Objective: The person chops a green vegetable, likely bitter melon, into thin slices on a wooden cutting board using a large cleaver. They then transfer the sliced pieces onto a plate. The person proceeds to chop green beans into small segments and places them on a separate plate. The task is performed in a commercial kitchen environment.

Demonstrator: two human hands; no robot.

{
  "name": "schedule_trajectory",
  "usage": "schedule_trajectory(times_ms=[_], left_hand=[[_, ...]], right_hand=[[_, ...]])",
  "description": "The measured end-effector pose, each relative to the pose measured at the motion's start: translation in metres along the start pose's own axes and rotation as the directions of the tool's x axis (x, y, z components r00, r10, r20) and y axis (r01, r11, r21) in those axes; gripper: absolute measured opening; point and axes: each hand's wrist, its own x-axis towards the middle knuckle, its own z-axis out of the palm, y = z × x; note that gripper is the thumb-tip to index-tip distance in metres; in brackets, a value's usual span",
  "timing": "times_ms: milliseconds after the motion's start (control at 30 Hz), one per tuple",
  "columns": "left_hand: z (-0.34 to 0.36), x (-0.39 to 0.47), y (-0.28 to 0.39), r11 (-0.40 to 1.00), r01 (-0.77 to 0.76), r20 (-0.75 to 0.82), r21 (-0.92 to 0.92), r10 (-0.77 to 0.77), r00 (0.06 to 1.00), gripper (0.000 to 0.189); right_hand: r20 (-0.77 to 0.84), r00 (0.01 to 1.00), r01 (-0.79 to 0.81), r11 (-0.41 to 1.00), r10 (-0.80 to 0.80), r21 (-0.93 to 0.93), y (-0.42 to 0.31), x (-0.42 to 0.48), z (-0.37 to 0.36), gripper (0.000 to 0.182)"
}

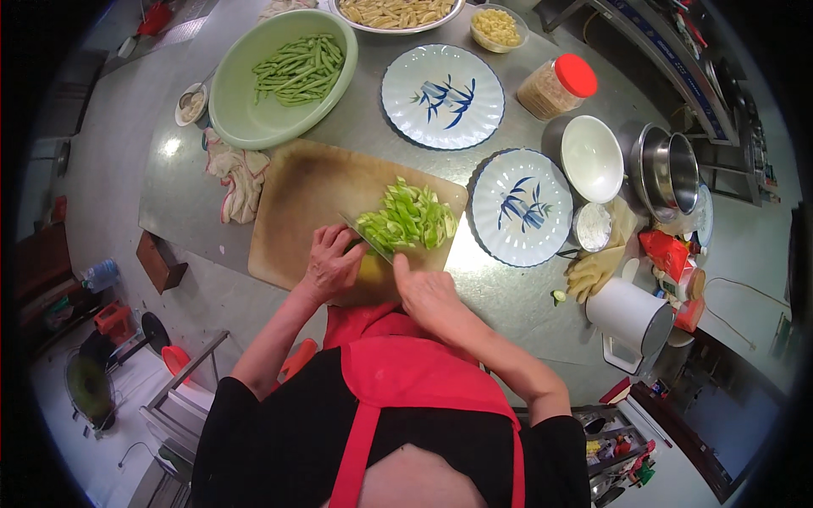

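A wooden cutting board (305, 184) lies on the steel table before me, with a pile of sliced green peppers (413, 216) on its right half. The blade of a kitchen knife (368, 239) stands on edge along the left side of the pile. My right hand (429, 292) is at the knife's near end, its index finger extended along the blade; the handle is hidden beneath the hand. On the other side of the blade, my left hand (333, 263) has curled fingers over a green piece, mostly hidden, probably pepper.
Beyond the board are a green basin (238, 95) of green beans and two patterned plates (406, 120) (502, 235). A crumpled cloth (238, 171) lies left. A red-lidded jar (547, 89), a white bowl (592, 159), steel bowls (683, 171) and a white pitcher (625, 314) stand right.
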Motion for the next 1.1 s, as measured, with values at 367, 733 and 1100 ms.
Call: schedule_trajectory(times_ms=[367,733,1100], left_hand=[[0.000,-0.016,-0.011,0.995,0.010,-0.056,-0.101,-0.015,0.998,0.026],[-0.001,-0.011,-0.007,1.000,0.012,-0.024,-0.017,-0.012,1.000,0.023],[-0.027,-0.025,-0.028,0.983,0.106,-0.110,0.147,-0.090,0.990,0.042]], right_hand=[[0.047,0.998,-0.053,0.992,0.048,0.116,0.032,-0.006,-0.002,0.030],[-0.046,0.998,0.050,0.998,-0.048,0.045,-0.001,0.018,0.018,0.028],[-0.226,0.955,-0.128,0.953,0.194,0.274,0.036,-0.039,0.000,0.020]])
